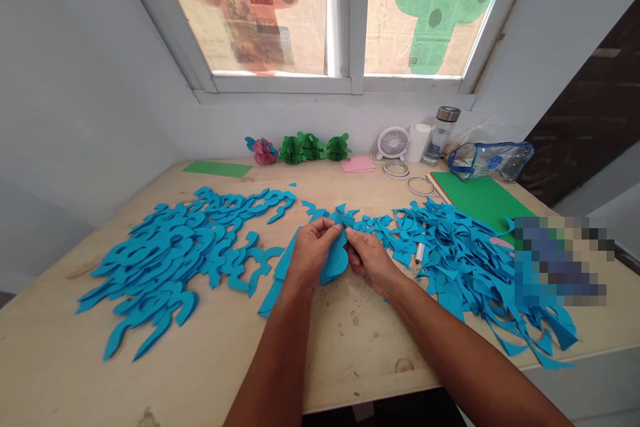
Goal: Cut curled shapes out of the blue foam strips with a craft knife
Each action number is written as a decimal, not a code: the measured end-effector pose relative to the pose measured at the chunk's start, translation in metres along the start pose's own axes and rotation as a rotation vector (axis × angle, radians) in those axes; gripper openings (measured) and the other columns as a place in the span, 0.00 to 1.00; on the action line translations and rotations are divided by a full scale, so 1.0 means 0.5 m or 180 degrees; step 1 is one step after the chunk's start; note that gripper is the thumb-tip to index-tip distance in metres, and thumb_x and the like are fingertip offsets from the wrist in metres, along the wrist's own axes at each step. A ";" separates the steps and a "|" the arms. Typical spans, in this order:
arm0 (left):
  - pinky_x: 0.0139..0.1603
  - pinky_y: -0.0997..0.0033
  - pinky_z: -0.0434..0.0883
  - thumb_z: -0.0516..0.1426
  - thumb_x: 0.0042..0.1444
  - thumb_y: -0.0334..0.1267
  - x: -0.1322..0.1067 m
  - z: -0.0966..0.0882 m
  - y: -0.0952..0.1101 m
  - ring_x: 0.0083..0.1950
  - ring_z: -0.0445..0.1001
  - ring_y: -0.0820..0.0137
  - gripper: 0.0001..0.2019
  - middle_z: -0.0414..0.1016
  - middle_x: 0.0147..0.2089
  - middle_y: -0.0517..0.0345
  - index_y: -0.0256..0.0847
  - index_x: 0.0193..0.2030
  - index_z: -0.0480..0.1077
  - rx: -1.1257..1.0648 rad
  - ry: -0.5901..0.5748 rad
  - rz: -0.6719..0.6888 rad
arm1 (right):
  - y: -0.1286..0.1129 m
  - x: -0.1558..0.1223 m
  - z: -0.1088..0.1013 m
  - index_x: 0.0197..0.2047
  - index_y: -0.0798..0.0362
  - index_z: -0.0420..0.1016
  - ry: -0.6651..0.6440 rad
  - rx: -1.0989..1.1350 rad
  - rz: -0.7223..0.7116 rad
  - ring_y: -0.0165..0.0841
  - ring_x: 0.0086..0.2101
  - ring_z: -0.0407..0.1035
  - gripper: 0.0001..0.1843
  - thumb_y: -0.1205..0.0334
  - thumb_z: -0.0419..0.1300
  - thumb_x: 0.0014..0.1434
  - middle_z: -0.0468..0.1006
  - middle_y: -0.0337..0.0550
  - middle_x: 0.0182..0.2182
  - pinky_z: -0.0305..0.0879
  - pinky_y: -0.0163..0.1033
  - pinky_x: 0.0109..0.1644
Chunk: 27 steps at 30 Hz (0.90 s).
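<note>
In the head view, my left hand (313,250) pinches a folded piece of blue paper (337,260) with rounded edges. My right hand (371,259) grips the right edge of the same paper, thumb and forefinger together and the other fingers curled under. Whether anything else sits inside the curled right fingers is hidden. Beneath and left of my left hand lies more blue paper (270,298). To the left is a large heap of curvy blue paper cut-outs (167,247). Blue paper scraps (465,260) spread widely to the right, with a white marker (419,253) among them.
Along the back of the wooden table (200,373) stand a pink paper figure (264,151), green paper figures (311,147), a small fan (393,143), a water bottle (441,137) and a clear pouch (493,161). Tape rolls (397,169) and green sheets (487,203) lie right of centre.
</note>
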<state>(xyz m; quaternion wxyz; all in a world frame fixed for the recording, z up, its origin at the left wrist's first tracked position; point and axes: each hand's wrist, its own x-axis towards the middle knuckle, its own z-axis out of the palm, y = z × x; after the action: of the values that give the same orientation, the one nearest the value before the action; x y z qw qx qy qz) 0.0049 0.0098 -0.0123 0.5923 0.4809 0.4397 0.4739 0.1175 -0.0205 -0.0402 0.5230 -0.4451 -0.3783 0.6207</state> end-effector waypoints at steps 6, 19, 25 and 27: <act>0.24 0.76 0.60 0.62 0.40 0.41 -0.004 0.001 0.006 0.22 0.61 0.76 0.10 0.66 0.19 0.64 0.38 0.21 0.67 0.0043 0.0053 0.0006 | 0.004 0.002 0.000 0.22 0.51 0.58 0.0017 -0.0038 -0.0031 0.22 0.13 0.44 0.26 0.37 0.58 0.49 0.56 0.28 0.11 0.36 0.32 0.16; 0.24 0.76 0.60 0.61 0.41 0.42 -0.003 0.002 0.005 0.22 0.61 0.76 0.11 0.66 0.20 0.63 0.38 0.21 0.67 0.0048 0.0058 0.0039 | 0.001 0.002 0.001 0.20 0.51 0.57 0.0058 -0.0130 -0.0080 0.22 0.13 0.44 0.26 0.37 0.58 0.49 0.55 0.29 0.10 0.36 0.32 0.16; 0.25 0.76 0.61 0.62 0.40 0.41 -0.003 -0.001 0.004 0.22 0.63 0.75 0.10 0.67 0.20 0.63 0.38 0.20 0.67 -0.0002 -0.0013 -0.0019 | 0.001 0.002 -0.002 0.20 0.51 0.57 0.0032 -0.0196 -0.0116 0.22 0.13 0.44 0.26 0.37 0.57 0.50 0.55 0.29 0.10 0.36 0.32 0.16; 0.25 0.76 0.61 0.62 0.40 0.40 -0.003 -0.001 0.005 0.23 0.63 0.75 0.09 0.67 0.20 0.63 0.38 0.21 0.68 -0.0019 -0.0014 -0.0044 | 0.000 0.002 -0.002 0.20 0.51 0.58 0.0029 -0.0209 -0.0120 0.22 0.13 0.43 0.26 0.37 0.57 0.50 0.55 0.29 0.10 0.36 0.33 0.16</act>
<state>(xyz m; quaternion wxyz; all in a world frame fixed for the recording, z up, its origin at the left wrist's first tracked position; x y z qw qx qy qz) 0.0037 0.0084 -0.0099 0.5979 0.4771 0.4403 0.4700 0.1184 -0.0196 -0.0404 0.5215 -0.4578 -0.4044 0.5958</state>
